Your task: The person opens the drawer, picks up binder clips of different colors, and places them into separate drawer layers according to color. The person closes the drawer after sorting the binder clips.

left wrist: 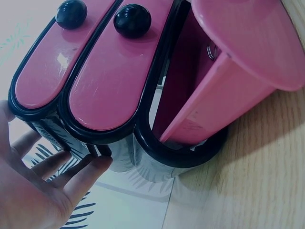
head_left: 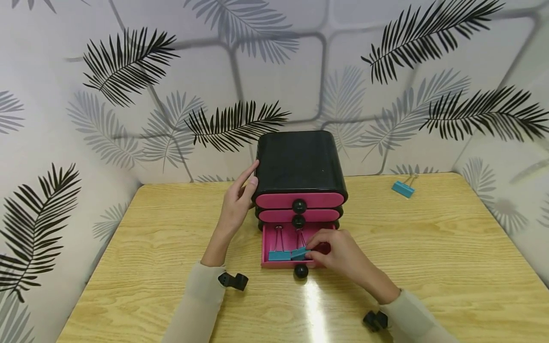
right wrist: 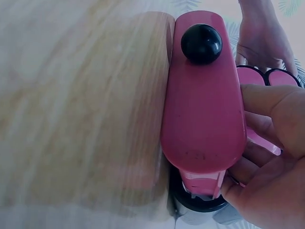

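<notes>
A small black drawer unit [head_left: 296, 162] with pink drawer fronts stands on the table. Its lowest pink drawer [head_left: 268, 265] is pulled out. My left hand [head_left: 233, 207] rests against the unit's left side, fingers extended, as the left wrist view also shows. Inside the drawer, my right hand [head_left: 345, 255] pinches a teal binder clip [head_left: 299, 253] at its right end between thumb and fingers. Another teal binder clip [head_left: 279, 256] lies just left of it, its wire handles toward the back. In the right wrist view the drawer front [right wrist: 205, 109] hides both clips.
A third teal binder clip [head_left: 403, 189] lies at the back right of the wooden table [head_left: 429, 247]. Two upper drawers with black round knobs are closed above the pulled-out one. Behind the table rises a leaf-patterned wall covering [head_left: 279, 85].
</notes>
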